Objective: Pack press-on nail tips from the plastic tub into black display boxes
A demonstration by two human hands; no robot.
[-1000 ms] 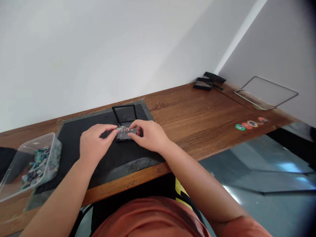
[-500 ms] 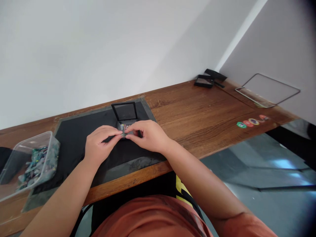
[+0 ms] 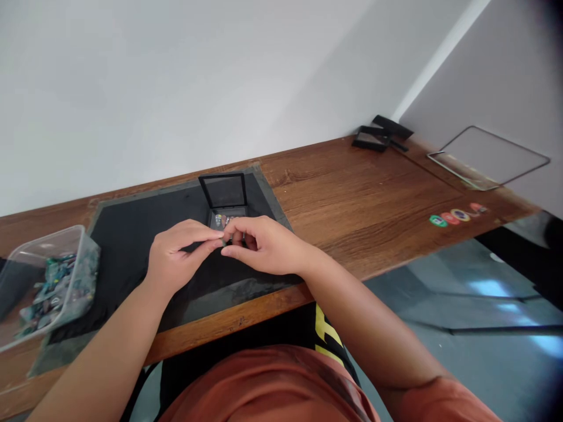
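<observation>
"Two hands at centre frame, what's the grip?"

"Left hand (image 3: 183, 249) has its fingers pinched on a tiny green piece (image 3: 224, 242), over or just in front of the small black case (image 3: 229, 207). Right hand (image 3: 269, 243) curls right beside it; can't tell if its fingers hold anything."

"How far along?"

"Case lid's up, a few small bits (image 3: 219, 220) already lie inside. Green piece isn't set down yet. Can't tell what else is left."

"Materials?"

"Case looks like stiff plastic, squarish, with a framed see-through lid. Lower left, a clear plastic tub (image 3: 89, 275) holds jumbled, irregular greenish-grey pieces (image 3: 57, 275). Flat dark mat (image 3: 127, 240), woodgrain surface (image 3: 334, 193)."
</observation>
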